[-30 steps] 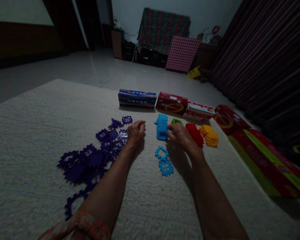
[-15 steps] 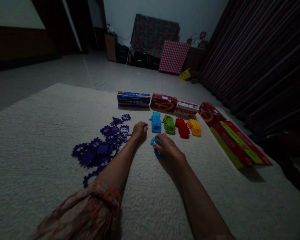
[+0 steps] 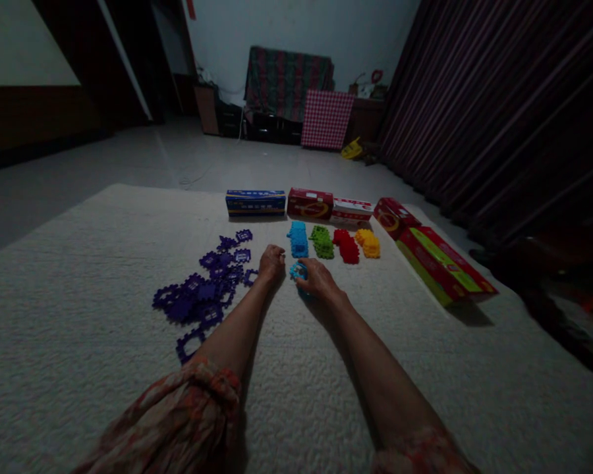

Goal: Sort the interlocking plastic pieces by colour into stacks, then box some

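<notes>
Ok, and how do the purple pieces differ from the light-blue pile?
The purple pieces are dark; the light-blue pile is brighter. The purple pieces spread loosely, some overlapping, while the light-blue pile is compact. The purple pieces lie left of the left hand; the light-blue pile lies beyond the right hand. Both have toothed edges and rest on the pale mat.

Dark purple pleated curtains (image 3: pixel 449 99) hang beside a pale flat wall (image 3: pixel 296 26). Dim light glints off glossy grey flooring (image 3: pixel 143 155).
</notes>
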Demonstrator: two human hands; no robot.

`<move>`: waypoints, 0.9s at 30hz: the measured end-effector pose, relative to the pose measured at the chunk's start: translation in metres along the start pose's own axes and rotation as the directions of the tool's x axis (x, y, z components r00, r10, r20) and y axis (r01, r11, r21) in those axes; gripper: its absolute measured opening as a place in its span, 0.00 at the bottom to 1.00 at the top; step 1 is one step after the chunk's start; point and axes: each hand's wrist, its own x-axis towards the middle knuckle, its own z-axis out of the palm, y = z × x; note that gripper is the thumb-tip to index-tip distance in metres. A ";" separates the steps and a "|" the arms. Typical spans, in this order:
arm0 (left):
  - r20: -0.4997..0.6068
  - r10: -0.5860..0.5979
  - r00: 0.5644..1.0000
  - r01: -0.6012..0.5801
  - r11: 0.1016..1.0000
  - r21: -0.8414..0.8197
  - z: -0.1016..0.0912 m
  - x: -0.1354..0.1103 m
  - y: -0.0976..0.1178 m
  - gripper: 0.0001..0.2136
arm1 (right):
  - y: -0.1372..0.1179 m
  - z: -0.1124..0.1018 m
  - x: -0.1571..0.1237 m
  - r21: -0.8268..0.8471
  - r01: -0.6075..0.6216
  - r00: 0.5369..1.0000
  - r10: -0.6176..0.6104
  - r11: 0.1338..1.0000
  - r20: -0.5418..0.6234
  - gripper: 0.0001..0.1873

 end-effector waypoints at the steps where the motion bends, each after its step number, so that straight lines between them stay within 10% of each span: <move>1: -0.002 -0.025 1.000 0.025 1.000 0.004 -0.001 0.002 0.001 0.14 | 0.005 0.001 0.000 0.028 0.017 0.999 -0.016 0.999 -0.029 0.27; 27: -0.076 -0.245 0.967 0.237 0.966 -0.101 -0.001 0.023 0.001 0.17 | 0.020 -0.020 0.022 -0.137 -0.314 0.944 0.324 0.939 0.057 0.08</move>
